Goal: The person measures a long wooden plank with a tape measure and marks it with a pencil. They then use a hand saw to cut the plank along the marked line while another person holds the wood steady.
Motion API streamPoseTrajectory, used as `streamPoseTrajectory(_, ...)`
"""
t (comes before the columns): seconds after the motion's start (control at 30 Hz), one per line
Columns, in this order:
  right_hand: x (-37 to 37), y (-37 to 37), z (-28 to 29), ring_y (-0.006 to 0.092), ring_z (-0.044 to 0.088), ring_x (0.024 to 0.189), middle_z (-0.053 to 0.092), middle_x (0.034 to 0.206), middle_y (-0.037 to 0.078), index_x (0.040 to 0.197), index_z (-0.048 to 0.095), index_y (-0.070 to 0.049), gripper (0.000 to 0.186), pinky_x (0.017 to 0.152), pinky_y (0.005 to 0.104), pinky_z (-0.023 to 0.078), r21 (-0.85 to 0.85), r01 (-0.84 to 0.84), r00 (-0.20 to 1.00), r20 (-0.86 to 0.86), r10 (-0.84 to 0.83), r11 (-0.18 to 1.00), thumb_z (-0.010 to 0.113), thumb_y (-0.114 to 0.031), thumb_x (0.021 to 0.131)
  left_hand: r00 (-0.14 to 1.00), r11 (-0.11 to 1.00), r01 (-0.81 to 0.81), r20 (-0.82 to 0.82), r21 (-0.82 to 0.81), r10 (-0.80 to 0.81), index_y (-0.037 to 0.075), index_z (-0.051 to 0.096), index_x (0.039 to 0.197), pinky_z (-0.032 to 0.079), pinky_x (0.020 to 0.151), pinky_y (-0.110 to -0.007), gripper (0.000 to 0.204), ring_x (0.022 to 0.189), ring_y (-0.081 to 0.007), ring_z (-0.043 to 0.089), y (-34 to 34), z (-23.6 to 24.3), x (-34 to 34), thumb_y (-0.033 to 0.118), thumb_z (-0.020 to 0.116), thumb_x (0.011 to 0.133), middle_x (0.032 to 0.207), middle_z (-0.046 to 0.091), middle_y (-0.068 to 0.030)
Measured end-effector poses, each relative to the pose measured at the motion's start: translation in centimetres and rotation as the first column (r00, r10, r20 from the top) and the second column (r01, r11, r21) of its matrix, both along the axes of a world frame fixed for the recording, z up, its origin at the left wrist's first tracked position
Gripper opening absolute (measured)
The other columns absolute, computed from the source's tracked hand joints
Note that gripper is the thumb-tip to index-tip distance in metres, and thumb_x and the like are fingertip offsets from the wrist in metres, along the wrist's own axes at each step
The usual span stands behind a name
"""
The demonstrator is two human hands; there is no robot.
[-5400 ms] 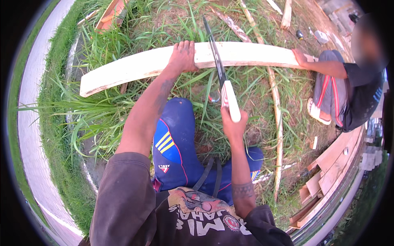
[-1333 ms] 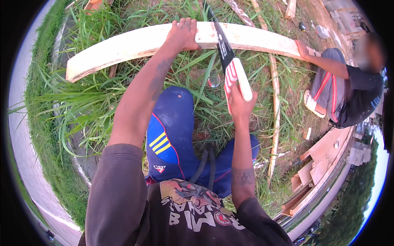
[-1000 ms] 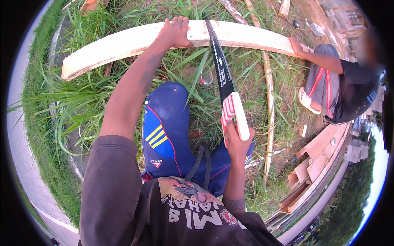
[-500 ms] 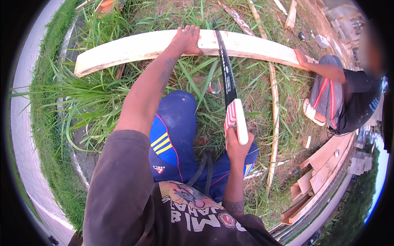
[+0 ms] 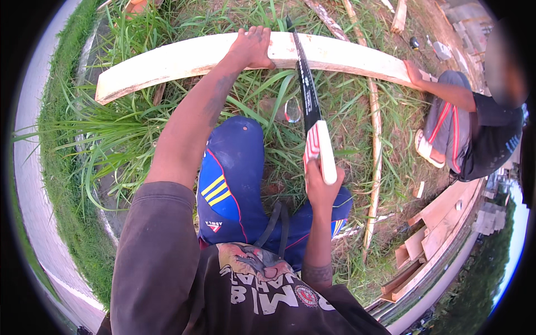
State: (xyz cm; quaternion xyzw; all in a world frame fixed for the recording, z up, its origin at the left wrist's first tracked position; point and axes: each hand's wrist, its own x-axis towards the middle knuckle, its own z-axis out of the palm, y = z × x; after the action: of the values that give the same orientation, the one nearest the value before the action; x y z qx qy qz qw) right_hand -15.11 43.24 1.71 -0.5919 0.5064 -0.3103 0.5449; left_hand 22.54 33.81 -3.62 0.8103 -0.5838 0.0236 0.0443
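Observation:
A long pale wooden plank [image 5: 346, 57] lies across in front of me, its ends bent by the lens. My left hand [image 5: 254, 48] presses on it left of the saw, fingers over the top face and thumb at the near edge. My right hand [image 5: 322, 184] is wrapped round the white and red handle of a handsaw [image 5: 308, 89]. The saw's black blade crosses the plank just right of my left hand, its tip past the far edge. Whether the teeth sit in a cut I cannot tell. A co-worker's hand [image 5: 413, 73] rests on the plank's right end.
A co-worker [image 5: 474, 128] crouches at the right. Wooden boards [image 5: 432, 223] are stacked at the lower right. A thin pole [image 5: 375, 151] lies in the grass beyond my right knee. Tall grass [image 5: 134, 128] grows at the left, beside a paved path [image 5: 39, 167].
My right hand and the saw have moved slightly forward, away from me. My left hand stays on the plank, and the whole view has shifted a little.

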Motion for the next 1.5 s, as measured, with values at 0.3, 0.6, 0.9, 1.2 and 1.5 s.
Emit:
streamPoseTrajectory(0.3, 10.5, -11.3, 0.5, 0.0067, 0.052, 0.057, 0.060, 0.062, -0.001, 0.075, 0.067, 0.006, 0.023, 0.054, 0.0297, 0.040, -0.135, 0.064, 0.998, 0.014, -0.062, 0.989, 0.072, -0.015, 0.085, 1.000, 1.000, 0.017, 0.010, -0.016, -0.017, -0.003, 0.045, 0.143, 0.039, 0.111, -0.059, 0.109, 0.137, -0.0371, 0.050, -3.1, 0.1, -1.7, 0.066, 0.079, 0.067, 0.141, 0.054, -0.0214)
streamPoseTrajectory(0.6, -1.8, 1.9, 3.2, 0.0014, 0.049, 0.060, 0.057, 0.064, -0.005, 0.078, 0.068, 0.006, 0.011, 0.053, 0.0239, 0.036, -0.010, -0.010, 0.997, -0.072, 0.009, 1.000, 0.067, 0.000, 0.087, 0.999, 0.998, 0.032, 0.007, -0.053, -0.032, -0.005, 0.044, 0.140, 0.040, 0.109, -0.060, 0.107, 0.134, -0.0382, 0.052, -0.7, -0.9, 0.3, 0.064, 0.079, 0.065, 0.137, 0.055, -0.0227)
streamPoseTrajectory(0.9, 10.6, -11.9, 1.1, 0.0124, 0.060, 0.059, 0.066, 0.064, 0.007, 0.081, 0.072, 0.009, 0.028, 0.057, 0.0333, 0.046, -0.196, 0.057, 0.994, -0.078, -0.074, 0.979, 0.073, -0.019, 0.083, 0.995, 0.996, 0.069, -0.062, -0.053, -0.072, -0.002, 0.043, 0.144, 0.039, 0.108, -0.061, 0.111, 0.136, -0.0402, 0.050, -2.7, 0.5, -0.6, 0.062, 0.084, 0.063, 0.140, 0.054, -0.0236)
streamPoseTrajectory(1.2, -1.5, 1.8, 1.8, 0.0039, 0.053, 0.057, 0.060, 0.061, -0.003, 0.072, 0.068, 0.005, 0.018, 0.052, 0.0271, 0.039, -0.030, 0.060, 0.998, 0.011, -0.059, 0.998, 0.066, -0.004, 0.088, 1.000, 1.000, 0.000, -0.022, -0.017, -0.001, -0.002, 0.045, 0.141, 0.039, 0.109, -0.058, 0.107, 0.134, -0.0386, 0.052, -0.9, 0.1, 0.1, 0.064, 0.081, 0.064, 0.139, 0.056, -0.0222)
streamPoseTrajectory(1.5, 5.3, -6.3, -1.3, 0.0073, 0.055, 0.057, 0.062, 0.060, 0.001, 0.070, 0.069, 0.003, 0.024, 0.053, 0.0308, 0.042, -0.077, 0.043, 0.998, 0.057, -0.039, 0.996, 0.073, -0.015, 0.084, 0.996, 0.996, 0.083, -0.041, -0.017, -0.084, -0.003, 0.045, 0.143, 0.040, 0.108, -0.062, 0.113, 0.136, -0.0387, 0.051, -3.0, 1.0, -1.0, 0.069, 0.081, 0.063, 0.142, 0.054, -0.0224)
